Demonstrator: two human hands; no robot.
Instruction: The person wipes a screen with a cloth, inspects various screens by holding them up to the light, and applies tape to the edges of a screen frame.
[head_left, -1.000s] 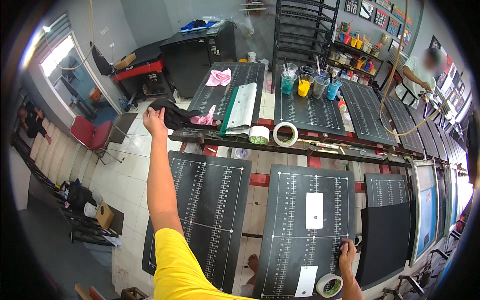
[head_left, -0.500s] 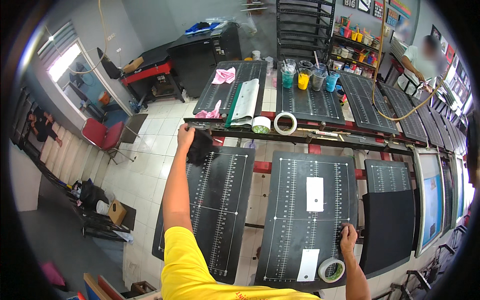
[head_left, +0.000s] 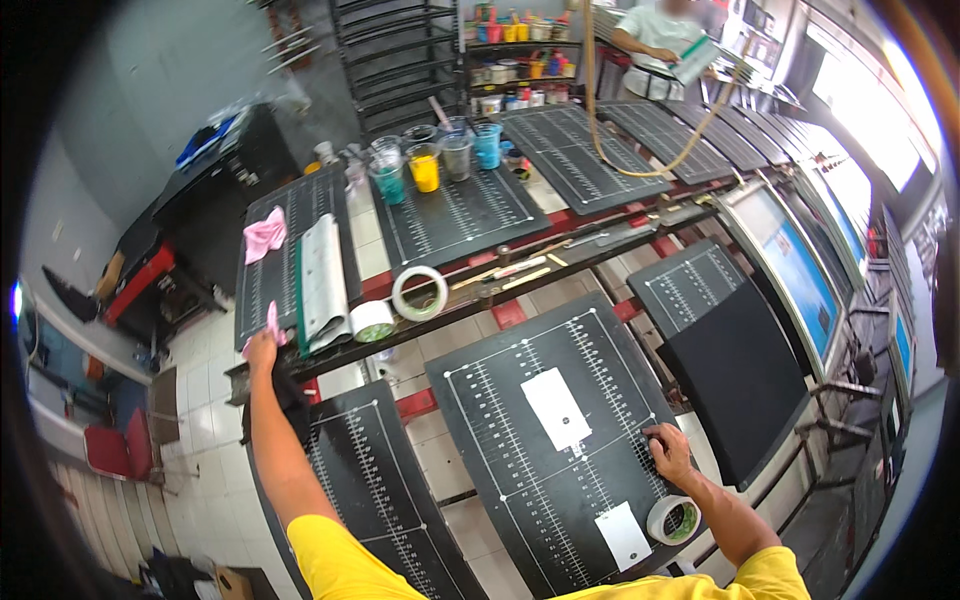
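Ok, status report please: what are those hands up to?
Left hand at lower pink cloth, grip unclear. Black cloth hanging just below. Right hand on marked black board, tape roll nearby.

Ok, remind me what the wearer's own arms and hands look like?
Both the left hand and the right hand are bare, with no gloves visible. Plain yellow short sleeves, left sleeve and right sleeve, leave the forearms uncovered.
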